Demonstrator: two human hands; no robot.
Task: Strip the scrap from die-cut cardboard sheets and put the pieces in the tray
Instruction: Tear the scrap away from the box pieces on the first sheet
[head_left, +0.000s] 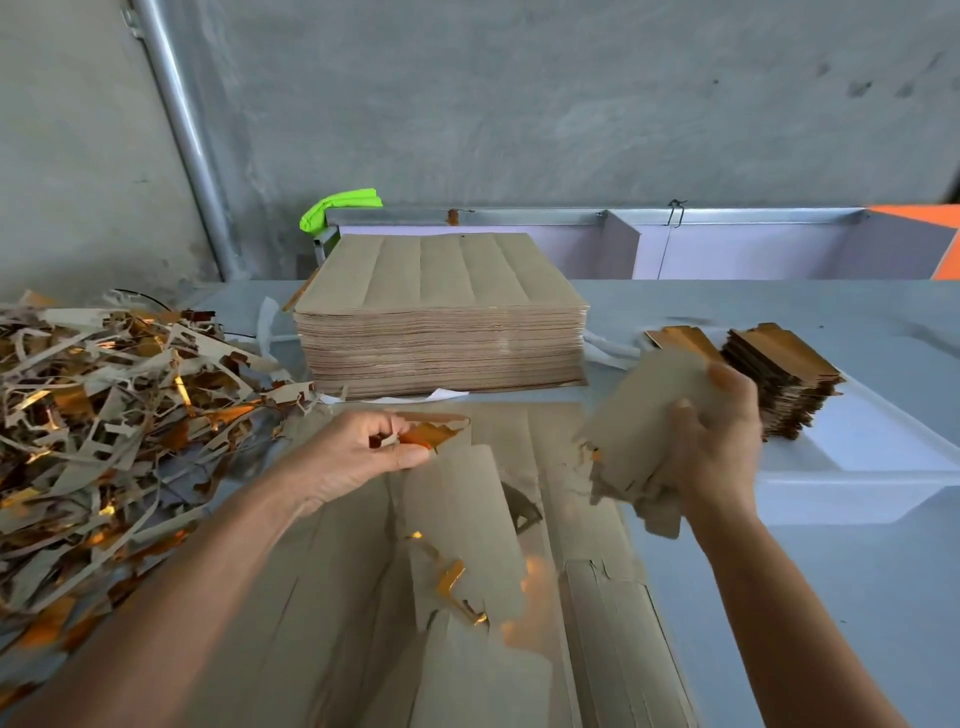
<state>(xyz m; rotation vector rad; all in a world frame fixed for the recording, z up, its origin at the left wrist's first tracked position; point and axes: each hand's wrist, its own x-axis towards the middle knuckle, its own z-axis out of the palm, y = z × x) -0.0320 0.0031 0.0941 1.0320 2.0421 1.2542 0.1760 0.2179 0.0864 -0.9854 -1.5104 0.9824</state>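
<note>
Grey concrete wall behind; pale grey table carries everything. Tall stack of uncut sheets at 12 o'clock, brown side up. Scrap heap at 9 o'clock — tangled grey and gold strips. White tray at 3 o'clock, with a pile of stripped pieces standing at its far end, gold faces up. Die-cut sheet lies flat at 6 o'clock, partly torn, one panel lifted. Left hand over the sheet's far edge, fingers curled, pinching a small gold-faced scrap. Right hand between sheet and tray — gripping a bundle of freed pieces, grey backs toward camera, raised off the table; somewhat blurred. Green cloth on the metal rail at 11 o'clock
</note>
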